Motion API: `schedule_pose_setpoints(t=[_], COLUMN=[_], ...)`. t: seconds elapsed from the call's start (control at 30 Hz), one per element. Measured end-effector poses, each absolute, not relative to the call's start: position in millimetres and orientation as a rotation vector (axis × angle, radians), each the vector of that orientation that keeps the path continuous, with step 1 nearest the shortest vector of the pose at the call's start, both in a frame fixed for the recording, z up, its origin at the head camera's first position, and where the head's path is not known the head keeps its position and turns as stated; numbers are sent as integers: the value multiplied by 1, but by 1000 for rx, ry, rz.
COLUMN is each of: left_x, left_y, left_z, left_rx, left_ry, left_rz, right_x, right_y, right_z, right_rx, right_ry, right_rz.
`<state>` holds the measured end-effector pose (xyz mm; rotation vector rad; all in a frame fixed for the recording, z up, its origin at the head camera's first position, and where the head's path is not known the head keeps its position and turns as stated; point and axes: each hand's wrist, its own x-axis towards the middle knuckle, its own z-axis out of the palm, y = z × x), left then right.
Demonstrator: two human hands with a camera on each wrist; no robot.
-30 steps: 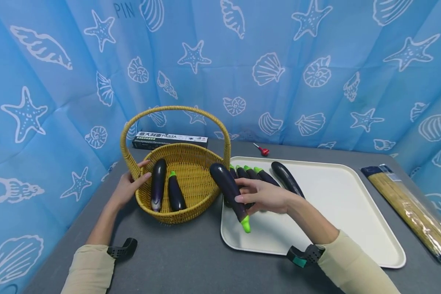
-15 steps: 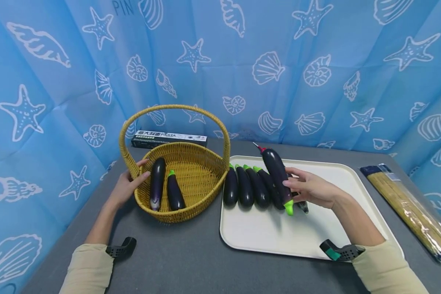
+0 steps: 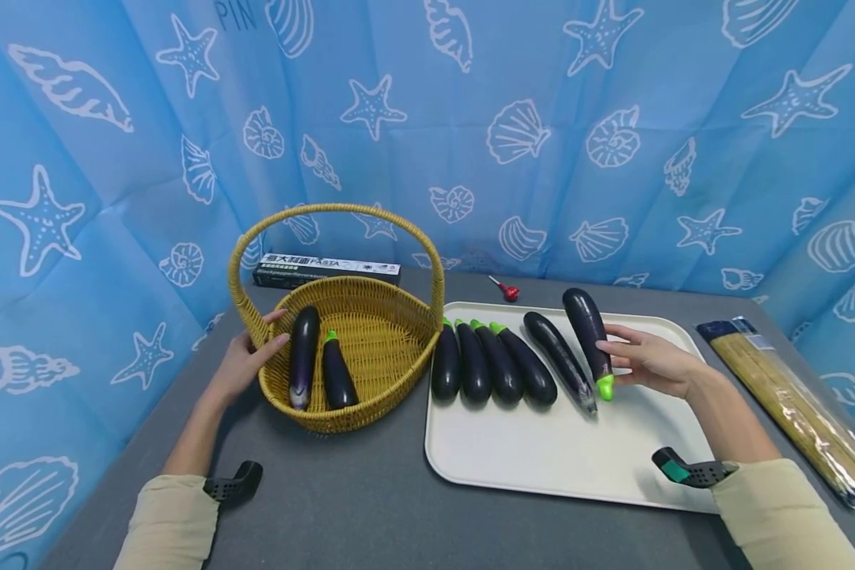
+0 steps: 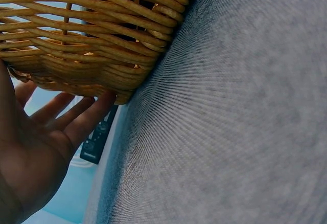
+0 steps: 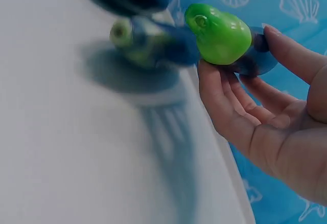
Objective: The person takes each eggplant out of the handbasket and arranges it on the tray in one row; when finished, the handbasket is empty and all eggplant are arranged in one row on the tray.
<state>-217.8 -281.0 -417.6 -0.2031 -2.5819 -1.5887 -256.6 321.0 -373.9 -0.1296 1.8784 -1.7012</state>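
Note:
In the head view my right hand (image 3: 651, 360) pinches a dark purple eggplant (image 3: 586, 328) by its lower part, with the bright green stem end pointing toward me. The right wrist view shows this green end (image 5: 222, 37) between thumb and fingers, over the white tray (image 3: 513, 455). Just left of it lies a longer eggplant (image 3: 559, 356) with a dull brownish tip. My left hand (image 3: 245, 364) grips the left rim of the yellow wicker basket (image 3: 388, 328), thumb over the edge and fingers against the outer wall. Inside the basket rest a long eggplant (image 3: 303, 356) and a shorter, green-stemmed one (image 3: 338, 372).
Several green-topped eggplants (image 3: 476, 364) lie side by side along the tray's left half. Behind the basket stands a pasta box (image 3: 328, 269). A red lollipop (image 3: 509, 292) sits behind the tray, and a pack of thin sticks (image 3: 791, 404) lies to its right.
My right hand has carried the eggplant rightward, from beside the basket, across the row, to the right of the longer eggplant. My left hand stays on the basket rim.

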Motion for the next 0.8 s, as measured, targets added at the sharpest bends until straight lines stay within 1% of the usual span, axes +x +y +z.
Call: schedule_pose_setpoints(t=[0.2, 0.4, 0.8], left_x=[-217, -218, -218], left_y=[-281, -282, -282], left_z=[-418, -419, -418], left_rx=[-189, -176, -182], left_ry=[-2595, -2605, -2608], left_rz=[-1574, -1572, -1565], right_x=[-262, -268, -267], right_y=[330, 329, 314], right_z=[-385, -394, -393], right_rx=[-71, -47, -43], right_ry=[1876, 1934, 2051], right_rz=[-1657, -1558, -1446])
